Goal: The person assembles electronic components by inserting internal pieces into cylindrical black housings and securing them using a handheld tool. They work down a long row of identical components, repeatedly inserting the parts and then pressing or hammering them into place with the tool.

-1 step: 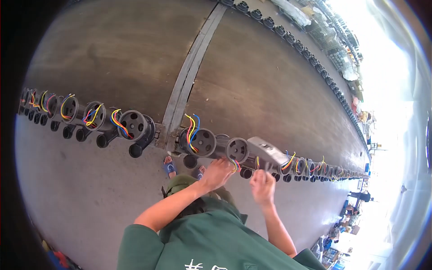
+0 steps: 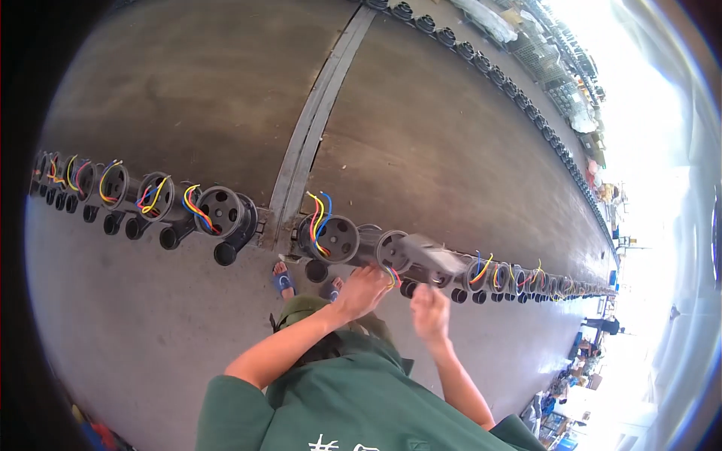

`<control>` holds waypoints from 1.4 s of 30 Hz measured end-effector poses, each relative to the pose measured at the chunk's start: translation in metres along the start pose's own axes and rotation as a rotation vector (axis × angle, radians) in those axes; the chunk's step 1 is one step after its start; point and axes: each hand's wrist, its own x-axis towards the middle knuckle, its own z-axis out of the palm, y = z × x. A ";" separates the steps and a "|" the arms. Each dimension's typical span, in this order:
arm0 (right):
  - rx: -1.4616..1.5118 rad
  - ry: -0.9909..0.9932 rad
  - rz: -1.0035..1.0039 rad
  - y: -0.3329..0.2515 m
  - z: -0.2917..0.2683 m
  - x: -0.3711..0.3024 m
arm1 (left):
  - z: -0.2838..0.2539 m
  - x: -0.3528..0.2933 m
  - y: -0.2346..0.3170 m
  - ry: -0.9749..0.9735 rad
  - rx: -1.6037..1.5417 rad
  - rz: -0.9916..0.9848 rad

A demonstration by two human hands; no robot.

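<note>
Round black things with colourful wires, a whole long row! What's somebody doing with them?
A person in green stands at a big brown table, working on one dark round part. Their left grip is at the coloured wires hanging from it. Their right grip holds a grey tool that looks blurred, just beside that part. Similar parts line the table's near edge, many with red, yellow and blue wires poking out.

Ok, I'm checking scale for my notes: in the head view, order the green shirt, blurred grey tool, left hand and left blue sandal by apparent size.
1. green shirt
2. left hand and blurred grey tool: too alike to rank; the tool's outline is smeared
3. left blue sandal
</note>
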 end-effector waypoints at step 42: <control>-0.232 -0.227 -0.122 0.109 -0.143 0.034 | 0.125 0.066 0.068 0.457 -0.157 -0.302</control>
